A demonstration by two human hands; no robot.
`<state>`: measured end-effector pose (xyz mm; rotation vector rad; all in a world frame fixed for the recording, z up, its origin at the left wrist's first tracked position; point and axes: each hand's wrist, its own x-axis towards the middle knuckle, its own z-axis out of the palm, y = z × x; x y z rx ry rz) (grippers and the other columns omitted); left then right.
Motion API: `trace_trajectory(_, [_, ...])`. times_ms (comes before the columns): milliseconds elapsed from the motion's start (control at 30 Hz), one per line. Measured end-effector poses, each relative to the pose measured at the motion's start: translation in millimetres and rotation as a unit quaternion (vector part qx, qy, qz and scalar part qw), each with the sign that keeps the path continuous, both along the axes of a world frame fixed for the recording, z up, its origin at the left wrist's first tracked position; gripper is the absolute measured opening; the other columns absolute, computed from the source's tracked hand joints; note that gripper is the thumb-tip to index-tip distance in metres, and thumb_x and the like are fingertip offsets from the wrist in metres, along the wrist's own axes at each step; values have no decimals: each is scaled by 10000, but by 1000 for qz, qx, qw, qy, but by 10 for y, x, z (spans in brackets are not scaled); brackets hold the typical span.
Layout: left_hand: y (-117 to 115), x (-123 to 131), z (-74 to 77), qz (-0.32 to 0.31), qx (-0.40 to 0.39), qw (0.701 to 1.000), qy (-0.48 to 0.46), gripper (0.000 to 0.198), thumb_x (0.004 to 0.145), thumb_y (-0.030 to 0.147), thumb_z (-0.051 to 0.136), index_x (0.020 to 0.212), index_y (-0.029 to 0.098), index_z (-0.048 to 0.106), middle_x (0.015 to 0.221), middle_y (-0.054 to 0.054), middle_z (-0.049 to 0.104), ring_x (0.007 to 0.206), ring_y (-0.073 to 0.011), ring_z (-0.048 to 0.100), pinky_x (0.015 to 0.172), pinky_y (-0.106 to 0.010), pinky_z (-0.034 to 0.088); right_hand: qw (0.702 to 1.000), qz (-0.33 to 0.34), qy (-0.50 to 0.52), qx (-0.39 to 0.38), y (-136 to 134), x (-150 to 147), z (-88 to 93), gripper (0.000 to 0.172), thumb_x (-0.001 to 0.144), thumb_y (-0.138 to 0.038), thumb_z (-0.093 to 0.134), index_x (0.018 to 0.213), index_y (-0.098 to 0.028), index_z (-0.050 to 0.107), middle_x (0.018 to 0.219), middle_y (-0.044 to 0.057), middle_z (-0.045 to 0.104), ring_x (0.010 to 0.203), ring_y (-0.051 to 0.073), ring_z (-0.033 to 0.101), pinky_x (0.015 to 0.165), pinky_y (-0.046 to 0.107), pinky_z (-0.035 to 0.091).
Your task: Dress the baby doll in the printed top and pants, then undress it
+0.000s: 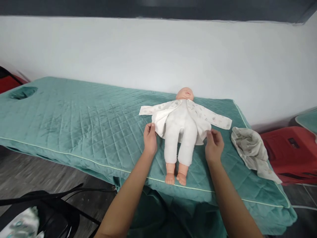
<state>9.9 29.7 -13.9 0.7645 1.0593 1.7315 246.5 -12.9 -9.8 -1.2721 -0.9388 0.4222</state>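
A baby doll (182, 132) lies on its back on a teal quilted bed (81, 125), head toward the wall, feet at the near edge. It wears white trousers and an open patterned white jacket (201, 115) spread flat to both sides. My left hand (150, 138) pinches the jacket's left lower flap beside the doll's hip. My right hand (214, 143) grips the jacket's right lower hem at the other hip. Both hands have fingers closed on the cloth.
A crumpled patterned cloth (250, 148) lies on the bed's right end. A red object (289, 152) stands on the floor to the right. A black chair (47, 211) with cloth on it is at lower left. A face hole (22, 93) sits at the bed's far left.
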Motion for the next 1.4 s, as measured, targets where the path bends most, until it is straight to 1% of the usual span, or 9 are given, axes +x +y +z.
trace_trajectory(233, [45,-41,9,3,26,985,-172,265,829,423,737,888,177,661,962,-30,709,920,-148,663,835,-274,513,969,-21,244,18,65,117,17,223,731,-357,731,772,-199,580,668,-69,496,579,76,446,546,206,392])
trace_trajectory(600, [46,-70,2,65,41,981,-176,308,760,415,792,790,175,602,848,-9,680,811,-124,650,780,-267,518,954,-26,295,49,-172,126,50,215,692,-294,766,754,-208,579,640,-76,527,575,70,498,579,208,479])
trace_trajectory(767, [28,-81,-7,122,47,987,-95,329,774,406,776,773,184,534,619,75,487,574,-72,471,585,-222,401,956,-37,283,63,-326,100,16,211,717,-313,765,778,-203,595,679,-60,587,652,86,583,628,215,484])
trace_trajectory(933, [-17,-61,-41,151,60,987,-10,259,837,342,703,865,215,478,675,83,464,552,-73,417,548,-229,334,984,-37,173,23,-551,73,-78,205,798,-371,712,871,-209,611,843,-7,666,769,135,633,697,275,498])
trace_trajectory(1033, [-38,-41,-46,137,67,988,31,211,848,290,676,886,218,481,711,70,445,590,-83,409,577,-233,343,999,-31,7,-44,-664,184,-109,202,855,-361,653,995,-218,622,983,44,680,909,194,649,831,378,522])
trace_trajectory(1100, [-65,-22,-36,143,73,985,61,201,846,262,670,901,219,482,751,56,443,642,-95,427,633,-238,374,981,-43,-173,-71,-702,362,-88,240,870,-326,623,1082,-214,619,1149,105,664,1099,257,616,981,487,479])
trace_trajectory(1200, [-154,11,-11,158,92,978,100,220,835,237,680,907,222,472,834,28,455,734,-119,462,721,-259,408,908,-80,-403,-80,-729,716,1,320,863,-263,598,1176,-195,598,1377,172,568,1360,338,449,1141,605,314])
trace_trajectory(1300, [-296,27,-1,135,119,974,139,178,845,223,667,891,216,495,862,10,473,771,-136,483,753,-275,417,883,-91,-452,-83,-769,976,97,374,884,-261,578,1251,-194,561,1417,187,537,1377,342,433,1137,609,329])
trace_trajectory(1400, [-395,-12,-7,109,127,968,186,91,879,225,631,906,215,545,898,-10,520,840,-153,527,805,-287,428,901,-70,-422,-70,-783,997,123,370,896,-315,595,1247,-200,571,1384,176,558,1340,324,478,1128,576,364])
